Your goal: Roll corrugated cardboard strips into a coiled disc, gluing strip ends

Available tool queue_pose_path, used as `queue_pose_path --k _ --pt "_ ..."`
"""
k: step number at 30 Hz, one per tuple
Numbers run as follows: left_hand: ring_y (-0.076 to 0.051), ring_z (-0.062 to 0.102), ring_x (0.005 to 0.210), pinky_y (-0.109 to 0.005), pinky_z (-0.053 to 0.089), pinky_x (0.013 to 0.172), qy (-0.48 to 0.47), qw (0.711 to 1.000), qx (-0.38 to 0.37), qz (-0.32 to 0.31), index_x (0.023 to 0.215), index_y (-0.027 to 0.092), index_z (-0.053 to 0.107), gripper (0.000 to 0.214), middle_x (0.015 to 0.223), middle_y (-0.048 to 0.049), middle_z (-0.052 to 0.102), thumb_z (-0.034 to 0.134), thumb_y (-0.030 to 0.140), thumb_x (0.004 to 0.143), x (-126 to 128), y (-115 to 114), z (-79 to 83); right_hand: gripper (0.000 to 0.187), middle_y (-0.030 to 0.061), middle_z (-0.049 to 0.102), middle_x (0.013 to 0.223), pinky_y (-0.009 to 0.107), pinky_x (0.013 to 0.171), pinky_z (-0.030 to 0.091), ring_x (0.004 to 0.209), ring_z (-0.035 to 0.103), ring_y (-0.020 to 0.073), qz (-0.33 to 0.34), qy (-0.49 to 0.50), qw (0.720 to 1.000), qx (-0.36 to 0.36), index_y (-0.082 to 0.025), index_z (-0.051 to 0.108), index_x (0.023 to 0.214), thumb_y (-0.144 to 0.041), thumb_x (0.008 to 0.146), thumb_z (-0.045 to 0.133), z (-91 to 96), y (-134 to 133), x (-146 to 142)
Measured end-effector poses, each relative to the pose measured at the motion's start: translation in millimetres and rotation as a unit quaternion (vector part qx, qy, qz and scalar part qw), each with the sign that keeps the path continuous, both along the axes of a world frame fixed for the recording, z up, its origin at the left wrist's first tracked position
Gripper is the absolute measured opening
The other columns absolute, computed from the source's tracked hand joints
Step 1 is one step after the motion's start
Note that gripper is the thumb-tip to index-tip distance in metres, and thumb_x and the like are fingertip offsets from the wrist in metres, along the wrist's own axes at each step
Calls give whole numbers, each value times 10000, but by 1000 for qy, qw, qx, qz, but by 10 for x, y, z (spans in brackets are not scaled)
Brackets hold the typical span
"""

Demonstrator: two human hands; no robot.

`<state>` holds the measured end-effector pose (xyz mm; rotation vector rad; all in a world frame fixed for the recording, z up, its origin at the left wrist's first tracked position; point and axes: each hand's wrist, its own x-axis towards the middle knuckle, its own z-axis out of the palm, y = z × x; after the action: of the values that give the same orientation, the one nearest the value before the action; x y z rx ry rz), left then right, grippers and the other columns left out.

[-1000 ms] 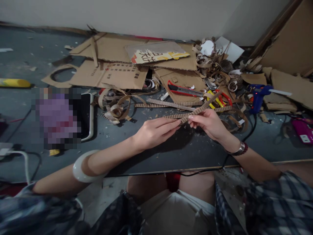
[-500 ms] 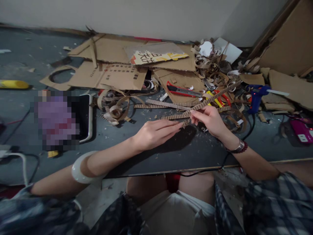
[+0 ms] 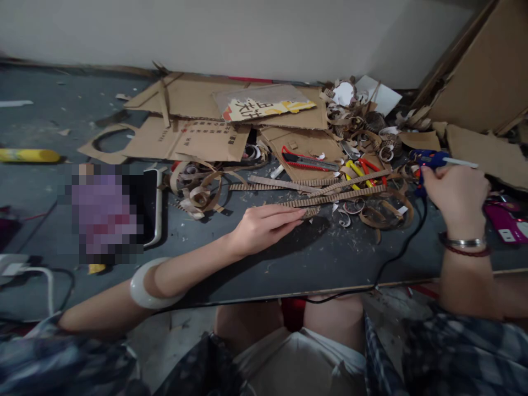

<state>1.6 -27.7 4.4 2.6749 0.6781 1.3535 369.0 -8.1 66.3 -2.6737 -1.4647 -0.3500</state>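
My left hand (image 3: 268, 228) lies on the table with its fingertips over the end of a corrugated cardboard strip (image 3: 334, 197). A second notched strip (image 3: 355, 181) lies just behind it, and the two appear to cross near my fingers. Far to the right, my right hand (image 3: 456, 192) is closed around a blue hot glue gun (image 3: 429, 159). It hides most of the gun's body, while a white glue stick (image 3: 460, 162) points out to the right.
Behind the strips lie a red utility knife (image 3: 309, 159), yellow-and-red scissors (image 3: 363, 170) and curled cardboard scraps (image 3: 196, 190). Flat cardboard sheets (image 3: 185, 137) lie further back. A black cable (image 3: 404, 258) crosses the table, and a pink power strip (image 3: 505, 220) sits at the right.
My right hand has let go of the strips and moved right onto the glue gun. The strips now lie on the table, and my left hand stays at their end.
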Motion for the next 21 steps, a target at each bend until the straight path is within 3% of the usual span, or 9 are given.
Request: queue_pose_path --k 1,2,5,7,9,12,16,18,21 --pt "-91 708 783 -149 559 779 -3 1000 -1 1 997 149 670 183 903 -34 744 685 171 816 0 0 -4 519 296 670 865 402 612 330 818 616 348 -59 -12 998 -5 -68 736 875 -542 796 542 -37 41 130" --pt "-93 709 786 -153 562 778 -6 1000 -3 2 997 152 671 179 906 -34 745 681 174 820 0 1 -8 591 314 664 939 404 618 325 875 610 375 -76 -5 997 -19 -75 738 903 -620 734 581 -84 89 229" --pt "-97 711 798 -162 569 777 -14 1000 -13 4 999 163 673 168 917 -32 746 666 182 832 1 4 -15 672 301 666 1008 390 653 333 920 608 358 -53 -14 998 -10 -48 712 1004 -628 670 644 -233 236 378" --pt "-100 713 804 -163 570 781 -14 1000 -16 5 994 156 675 168 918 -36 747 670 171 827 3 3 -15 604 290 682 943 369 639 333 863 615 316 -36 -17 999 4 -19 716 958 -550 671 680 -292 304 431" --pt "-102 714 803 -162 570 781 -17 1000 -19 7 986 145 678 173 916 -44 748 681 153 814 7 0 -16 505 256 695 828 361 594 323 730 601 270 -44 -2 998 42 -45 731 836 -511 642 715 -299 329 502" --pt "-104 713 801 -166 574 777 -27 999 -29 6 978 143 683 177 915 -46 748 694 146 802 15 0 -23 432 173 684 681 346 524 312 534 526 195 -43 22 984 174 -91 710 720 -490 569 779 -229 297 613" --pt "-105 712 812 -176 576 796 -35 998 -46 10 992 147 688 180 929 -51 746 683 144 812 23 25 -33 425 168 712 802 330 552 415 614 613 211 106 45 931 347 -110 696 800 -435 554 815 -60 212 517" --pt "-106 711 810 -177 578 797 -34 998 -48 16 998 147 689 179 927 -52 745 675 149 820 22 40 -33 389 160 717 899 336 637 473 732 659 225 214 93 892 386 -123 690 907 -396 642 772 17 179 327" --pt "-103 707 806 -172 577 794 -27 998 -45 19 1000 147 688 175 921 -48 742 666 145 826 17 51 -20 413 148 701 918 328 644 489 769 655 216 299 138 847 417 -102 660 1019 -407 741 687 73 152 -31"
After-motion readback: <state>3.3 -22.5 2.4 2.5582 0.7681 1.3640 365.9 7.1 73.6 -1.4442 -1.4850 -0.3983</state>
